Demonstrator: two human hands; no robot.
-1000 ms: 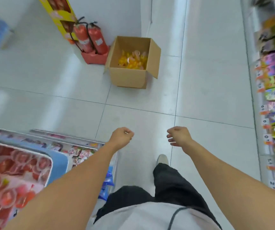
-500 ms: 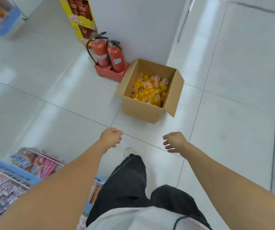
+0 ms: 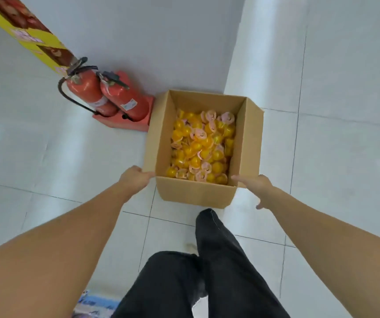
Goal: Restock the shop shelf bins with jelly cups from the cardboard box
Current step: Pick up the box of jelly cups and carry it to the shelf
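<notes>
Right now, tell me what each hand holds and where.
Left hand touches the open brown cardboard box at its near left corner; right hand at its near right corner. No firm grip shows.

1. Two red fire extinguishers (image 3: 106, 97) stand in a red floor stand (image 3: 127, 123) against the wall
2. A yellow display stand (image 3: 21, 31) rises behind them
3. Pale floor tiles (image 3: 46, 157) gleam
</notes>
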